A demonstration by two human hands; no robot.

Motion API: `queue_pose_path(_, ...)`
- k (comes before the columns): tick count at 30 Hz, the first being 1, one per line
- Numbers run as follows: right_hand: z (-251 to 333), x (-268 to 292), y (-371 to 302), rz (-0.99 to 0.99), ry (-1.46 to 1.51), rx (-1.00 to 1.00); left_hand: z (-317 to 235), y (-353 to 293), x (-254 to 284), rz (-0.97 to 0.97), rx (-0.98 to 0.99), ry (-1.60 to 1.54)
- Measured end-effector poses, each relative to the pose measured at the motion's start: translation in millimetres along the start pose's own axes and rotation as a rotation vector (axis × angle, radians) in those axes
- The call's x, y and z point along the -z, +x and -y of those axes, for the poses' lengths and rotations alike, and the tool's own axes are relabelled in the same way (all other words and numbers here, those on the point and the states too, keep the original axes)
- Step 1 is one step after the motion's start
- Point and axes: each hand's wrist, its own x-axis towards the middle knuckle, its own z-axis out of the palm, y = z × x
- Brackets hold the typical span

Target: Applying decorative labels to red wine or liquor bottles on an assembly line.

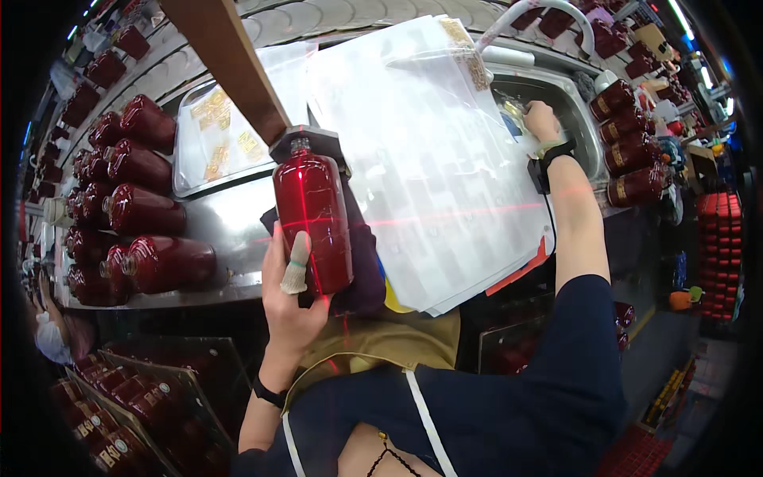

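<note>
A glossy dark red bottle [314, 230] with a clear threaded neck is held by my left hand [288, 318], whose fingers wrap its lower left side. A pale brush-like wrap [294, 274] with a green band covers the left thumb. The bottle's neck meets a dark notched block [306, 139] at the end of a wooden bar. Red laser lines cross the bottle. Over the metal sink [584, 119] at the right, my right hand [543, 121] is closed, its fingertips hidden, beside a small blue and yellow item [513, 119]. A dark cloth [362, 270] lies behind the bottle.
White sheets under clear film [429, 175] spread across the middle. A metal tray [187, 151] holds gold label sheets [213, 115]. Red bottles [163, 266] lie stacked at the left, with more bottles [636, 187] at the right. A white curved pipe [536, 6] arches over the sink.
</note>
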Motion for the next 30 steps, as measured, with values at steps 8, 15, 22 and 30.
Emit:
queue_pose_path(8,22.7,102.1,-38.0,-0.233,0.679,0.333,6.0,2.9,-1.3,0.029,0.107,-0.237)
queue_pose_path(15,125.9,176.2,-218.8,-0.051,1.12,0.544,11.4,-2.3,-2.0,0.063,0.176,-0.327)
queue_pose_path(22,195.2,203.2,-320.3,0.334,1.358,0.697,20.6,23.5,31.6,0.167,-0.005,-0.277)
queue_pose_path(30,228.0,225.5,-353.7,0.432,1.721,0.585,7.7,57.7,44.5,0.311,0.226,-1.193)
